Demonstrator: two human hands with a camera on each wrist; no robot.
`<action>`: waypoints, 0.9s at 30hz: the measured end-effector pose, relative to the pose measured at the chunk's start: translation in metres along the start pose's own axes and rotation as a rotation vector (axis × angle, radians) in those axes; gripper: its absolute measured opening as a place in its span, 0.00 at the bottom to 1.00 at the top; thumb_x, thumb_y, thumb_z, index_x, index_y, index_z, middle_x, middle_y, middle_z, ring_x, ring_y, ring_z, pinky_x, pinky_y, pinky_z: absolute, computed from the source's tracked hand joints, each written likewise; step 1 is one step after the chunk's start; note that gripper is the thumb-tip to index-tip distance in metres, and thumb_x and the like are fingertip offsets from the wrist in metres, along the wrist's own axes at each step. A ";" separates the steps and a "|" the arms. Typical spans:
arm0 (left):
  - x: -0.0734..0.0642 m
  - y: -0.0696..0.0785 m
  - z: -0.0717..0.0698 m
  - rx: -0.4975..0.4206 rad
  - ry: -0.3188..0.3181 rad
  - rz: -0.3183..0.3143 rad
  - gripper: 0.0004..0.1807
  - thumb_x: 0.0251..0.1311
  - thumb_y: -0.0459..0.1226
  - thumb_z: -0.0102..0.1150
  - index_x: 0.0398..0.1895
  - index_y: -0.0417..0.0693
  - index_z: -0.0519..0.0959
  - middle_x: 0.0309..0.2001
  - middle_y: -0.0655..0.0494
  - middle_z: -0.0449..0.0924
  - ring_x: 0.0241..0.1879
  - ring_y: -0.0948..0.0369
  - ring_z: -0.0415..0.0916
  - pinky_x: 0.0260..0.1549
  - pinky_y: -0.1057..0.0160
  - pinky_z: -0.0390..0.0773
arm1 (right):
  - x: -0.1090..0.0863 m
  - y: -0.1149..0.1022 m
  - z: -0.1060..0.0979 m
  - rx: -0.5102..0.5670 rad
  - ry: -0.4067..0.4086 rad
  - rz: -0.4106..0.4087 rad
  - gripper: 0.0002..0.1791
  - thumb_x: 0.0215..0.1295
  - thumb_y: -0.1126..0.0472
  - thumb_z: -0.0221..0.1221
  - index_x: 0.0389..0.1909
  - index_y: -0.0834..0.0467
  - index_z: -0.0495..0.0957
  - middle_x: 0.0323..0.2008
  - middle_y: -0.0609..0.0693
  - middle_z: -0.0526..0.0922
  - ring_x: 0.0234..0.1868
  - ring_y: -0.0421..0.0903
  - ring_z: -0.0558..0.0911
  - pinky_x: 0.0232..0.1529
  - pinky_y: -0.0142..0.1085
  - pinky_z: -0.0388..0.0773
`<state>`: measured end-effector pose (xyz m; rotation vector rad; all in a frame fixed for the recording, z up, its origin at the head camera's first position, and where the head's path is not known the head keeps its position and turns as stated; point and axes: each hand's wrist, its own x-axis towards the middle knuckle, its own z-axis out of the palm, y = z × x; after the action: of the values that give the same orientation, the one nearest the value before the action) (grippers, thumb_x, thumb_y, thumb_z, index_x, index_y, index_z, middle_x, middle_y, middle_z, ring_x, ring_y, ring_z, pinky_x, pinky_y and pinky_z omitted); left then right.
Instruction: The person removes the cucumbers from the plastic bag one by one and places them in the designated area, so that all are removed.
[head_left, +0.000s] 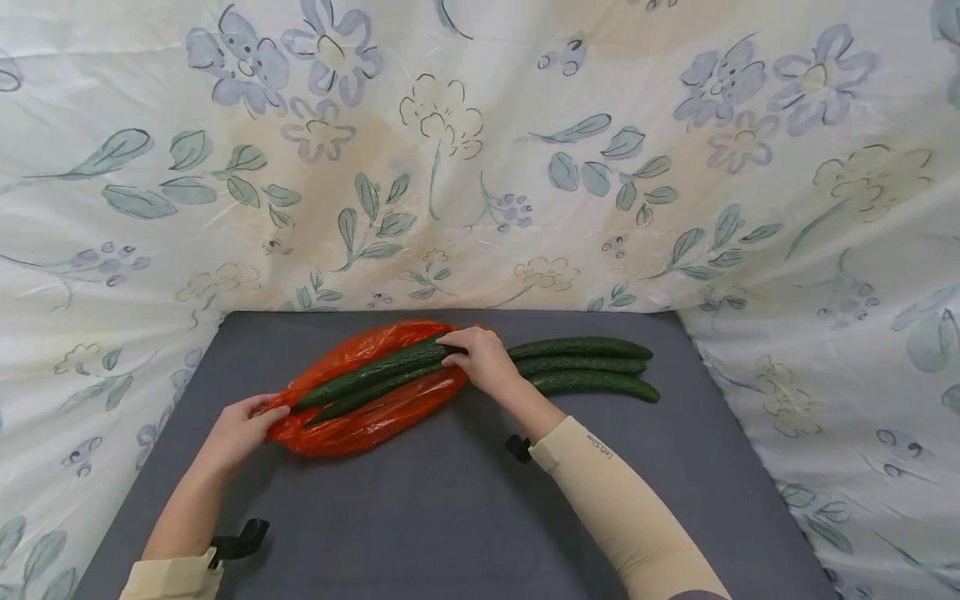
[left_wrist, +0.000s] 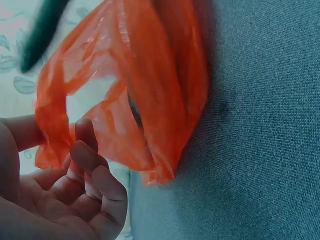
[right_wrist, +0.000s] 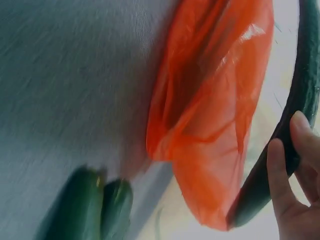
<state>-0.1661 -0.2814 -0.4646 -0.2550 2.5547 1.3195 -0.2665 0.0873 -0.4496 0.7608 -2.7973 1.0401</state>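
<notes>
An orange-red plastic bag [head_left: 360, 442] lies on its side at the table's left half. My left hand [head_left: 238, 429] pinches the bag's edge near one end; the left wrist view shows a looped handle [left_wrist: 52, 120] between thumb and fingers. My right hand [head_left: 483, 357] grips a long green cucumber [head_left: 386, 372] near its right end, holding it over the bag. In the right wrist view, thumb and fingers wrap this cucumber [right_wrist: 300, 85]. Below it, a second cucumber [head_left: 367, 398] lies within the bag's opening, partly hidden.
Three more cucumbers lie side by side to the right: a far one [head_left: 585, 347], a middle one [head_left: 592, 364] and a near one [head_left: 600, 383]. The grey table [head_left: 390, 525] is bounded at the back and sides by a floral cloth [head_left: 480, 250].
</notes>
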 end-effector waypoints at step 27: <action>0.003 0.000 0.006 0.030 -0.030 0.035 0.39 0.65 0.53 0.51 0.69 0.33 0.58 0.64 0.31 0.65 0.53 0.52 0.72 0.40 0.63 0.78 | -0.039 0.017 -0.070 0.099 0.207 -0.014 0.21 0.55 0.52 0.65 0.52 0.43 0.81 0.52 0.44 0.82 0.49 0.42 0.81 0.38 0.37 0.80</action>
<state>-0.1684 -0.2766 -0.4686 -0.1838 2.5639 1.2859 -0.2481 0.1591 -0.4148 0.6395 -2.5799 1.1878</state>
